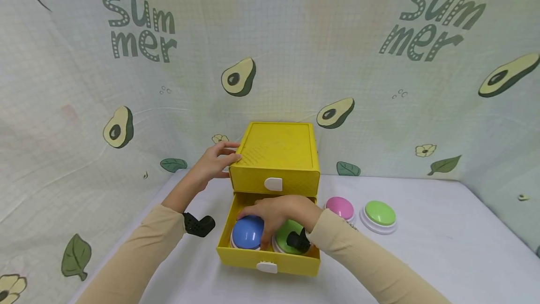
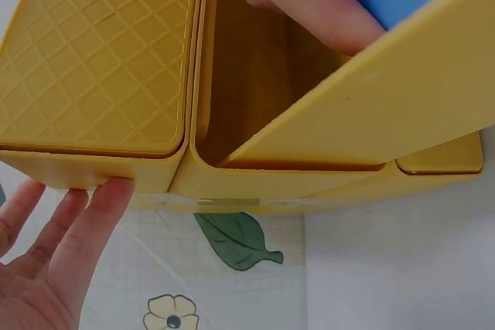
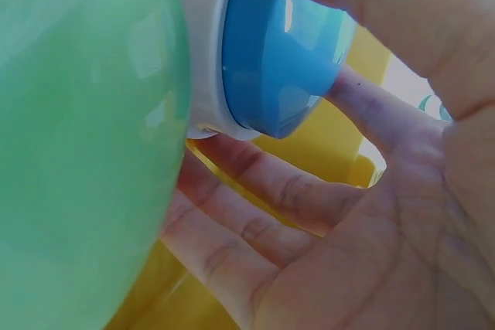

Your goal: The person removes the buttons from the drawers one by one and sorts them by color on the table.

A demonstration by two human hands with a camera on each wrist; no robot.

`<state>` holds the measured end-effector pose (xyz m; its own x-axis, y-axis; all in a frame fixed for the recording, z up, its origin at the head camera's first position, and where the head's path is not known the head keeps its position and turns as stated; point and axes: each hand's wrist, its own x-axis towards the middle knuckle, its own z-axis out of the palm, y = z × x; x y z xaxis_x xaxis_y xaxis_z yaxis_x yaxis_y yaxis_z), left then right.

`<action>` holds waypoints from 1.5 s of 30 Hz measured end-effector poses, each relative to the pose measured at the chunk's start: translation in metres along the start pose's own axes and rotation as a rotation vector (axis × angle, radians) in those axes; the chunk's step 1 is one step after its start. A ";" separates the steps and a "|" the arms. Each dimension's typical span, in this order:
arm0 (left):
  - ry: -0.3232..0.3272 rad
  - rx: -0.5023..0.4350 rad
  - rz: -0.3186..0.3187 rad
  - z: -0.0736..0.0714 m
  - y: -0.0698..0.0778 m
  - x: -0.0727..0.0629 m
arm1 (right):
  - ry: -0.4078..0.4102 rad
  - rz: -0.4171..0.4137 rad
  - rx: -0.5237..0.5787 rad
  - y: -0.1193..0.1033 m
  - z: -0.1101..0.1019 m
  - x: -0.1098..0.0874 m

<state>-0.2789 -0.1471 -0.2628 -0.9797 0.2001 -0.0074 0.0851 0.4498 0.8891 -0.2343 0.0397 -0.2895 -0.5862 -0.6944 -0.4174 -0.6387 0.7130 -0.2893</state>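
Observation:
A yellow two-drawer box [image 1: 279,144] stands on the table, its lower drawer [image 1: 240,258] pulled out and its upper one closed. My left hand [image 1: 213,163] rests on the left side of the box near its top, with straight fingers [image 2: 81,241] touching the wall. Inside the lower drawer lie a blue dome button [image 1: 248,232] on a white base and a green dome button [image 1: 283,237]. Reaching in from the right, my right hand [image 1: 274,212] grips the blue button between thumb and fingers. Close up in the right wrist view, the green dome [image 3: 85,144] fills the left side.
Right of the box, a pink dome button [image 1: 340,207] and another green dome button [image 1: 380,213] sit on the white table [image 1: 447,238]. A patterned cloth [image 1: 287,36] hangs behind and along the sides. Each wrist wears a black camera mount [image 1: 199,225].

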 end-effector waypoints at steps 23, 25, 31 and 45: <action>-0.001 -0.001 -0.022 -0.003 -0.001 0.000 | 0.074 -0.057 0.068 0.001 -0.005 -0.012; -0.001 -0.001 -0.022 -0.002 -0.001 -0.001 | 0.086 -0.068 0.078 0.002 -0.006 -0.014; 0.000 0.012 -0.014 -0.001 -0.001 0.000 | 0.114 -0.091 0.148 0.002 -0.011 -0.023; -0.002 0.015 -0.006 -0.001 -0.001 0.001 | 0.279 -0.233 0.240 0.010 -0.011 -0.049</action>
<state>-0.2805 -0.1482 -0.2635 -0.9798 0.1996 -0.0137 0.0822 0.4639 0.8821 -0.2169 0.0797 -0.2626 -0.5731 -0.8157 -0.0781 -0.6554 0.5135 -0.5538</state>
